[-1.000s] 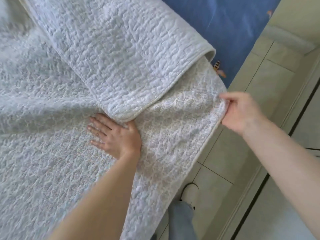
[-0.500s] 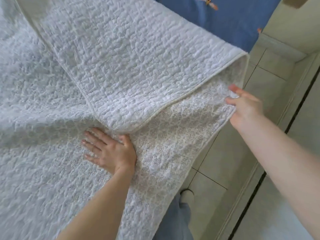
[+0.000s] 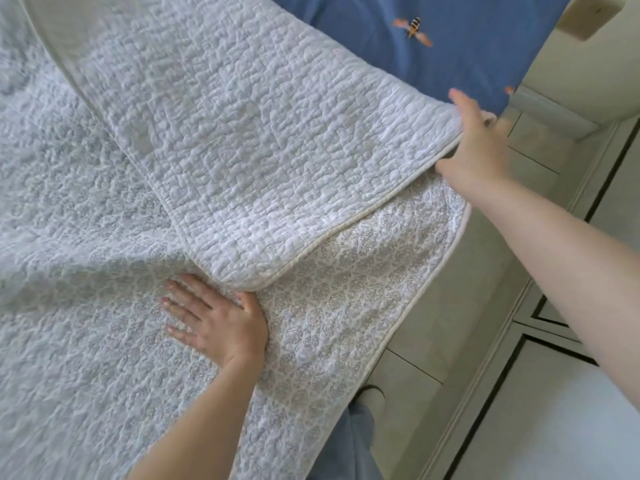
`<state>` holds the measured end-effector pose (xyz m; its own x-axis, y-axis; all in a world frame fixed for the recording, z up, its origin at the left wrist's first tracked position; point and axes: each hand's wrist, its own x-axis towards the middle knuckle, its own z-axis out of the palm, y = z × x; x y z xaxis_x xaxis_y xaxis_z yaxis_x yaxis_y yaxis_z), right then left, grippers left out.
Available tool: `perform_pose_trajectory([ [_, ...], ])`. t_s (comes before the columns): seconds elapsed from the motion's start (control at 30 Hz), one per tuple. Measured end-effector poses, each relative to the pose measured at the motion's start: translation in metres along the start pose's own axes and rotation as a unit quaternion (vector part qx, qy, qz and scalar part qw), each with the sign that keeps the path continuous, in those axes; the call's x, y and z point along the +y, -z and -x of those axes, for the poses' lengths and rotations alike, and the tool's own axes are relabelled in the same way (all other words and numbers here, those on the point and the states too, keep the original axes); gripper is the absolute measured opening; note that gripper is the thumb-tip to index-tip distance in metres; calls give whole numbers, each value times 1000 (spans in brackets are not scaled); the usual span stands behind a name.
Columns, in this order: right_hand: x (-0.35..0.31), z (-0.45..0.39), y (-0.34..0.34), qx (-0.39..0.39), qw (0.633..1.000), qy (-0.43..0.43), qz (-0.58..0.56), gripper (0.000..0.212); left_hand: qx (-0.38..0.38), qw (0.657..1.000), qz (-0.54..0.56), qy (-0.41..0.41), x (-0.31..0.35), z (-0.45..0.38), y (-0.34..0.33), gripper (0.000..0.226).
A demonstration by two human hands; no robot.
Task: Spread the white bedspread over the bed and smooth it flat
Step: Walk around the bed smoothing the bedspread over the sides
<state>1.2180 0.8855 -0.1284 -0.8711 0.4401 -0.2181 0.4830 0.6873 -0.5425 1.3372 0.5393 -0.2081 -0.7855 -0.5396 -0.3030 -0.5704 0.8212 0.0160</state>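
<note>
The white bedspread (image 3: 263, 133) is quilted cloth, matt, with a puckered, pebbly stitched surface. Its spread part (image 3: 332, 306) is a flatter weave printed with a small grey floral pattern, and a smooth cream piping (image 3: 408, 299) edges the hem. The blue sheet (image 3: 467, 46) is plain smooth cloth, matt, printed with an orange bee (image 3: 414, 29). The floor (image 3: 450, 299) is pale glazed tile with a faint sheen and thin grout lines.

Bright, soft daylight, no glare. Faint shadow under the folded flap of the white quilted bedspread (image 3: 263, 140). Right hand (image 3: 474, 147) motion-blurred at upper right; wide-angle bending at edges.
</note>
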Motion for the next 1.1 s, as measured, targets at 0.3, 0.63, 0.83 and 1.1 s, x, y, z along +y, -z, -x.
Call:
perform_pose_trajectory([
  [0.3,-13,4,-7,-20,915,263,306,84,-41,999,4,15,3,0,7,82],
  [0.63,15,-71,57,-46,894,219,389,37,-78,994,69,-17,21,18,21,76],
  [0.83,29,-108,79,-74,912,74,396,39,-100,982,79,-138,69,27,24,82],
  [1.1,17,-79,40,-76,967,92,225,76,-109,986,18,-125,89,35,11,79],
])
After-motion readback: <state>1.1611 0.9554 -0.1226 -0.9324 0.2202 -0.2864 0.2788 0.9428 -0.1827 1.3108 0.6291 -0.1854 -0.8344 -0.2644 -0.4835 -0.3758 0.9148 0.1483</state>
